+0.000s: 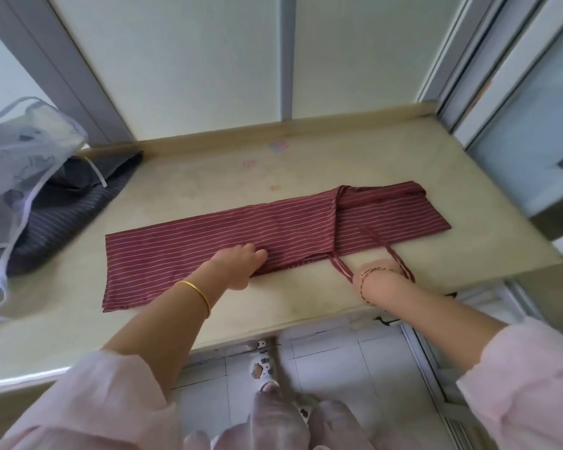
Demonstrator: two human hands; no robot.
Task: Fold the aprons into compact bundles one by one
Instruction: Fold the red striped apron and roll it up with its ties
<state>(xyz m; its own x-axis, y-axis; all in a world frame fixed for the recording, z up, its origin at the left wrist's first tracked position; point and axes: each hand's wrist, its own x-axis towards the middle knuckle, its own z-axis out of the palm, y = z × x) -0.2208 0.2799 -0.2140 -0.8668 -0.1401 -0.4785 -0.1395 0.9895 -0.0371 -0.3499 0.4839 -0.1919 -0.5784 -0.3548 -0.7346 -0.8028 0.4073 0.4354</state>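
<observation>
Left hand [241,263] presses the red striped apron [241,232]; right hand [379,276] holds its strap [384,246].

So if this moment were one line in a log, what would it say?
stage: red striped apron folded into long strip | left hand presses near edge | right hand holds strap | dark apron waiting
</observation>
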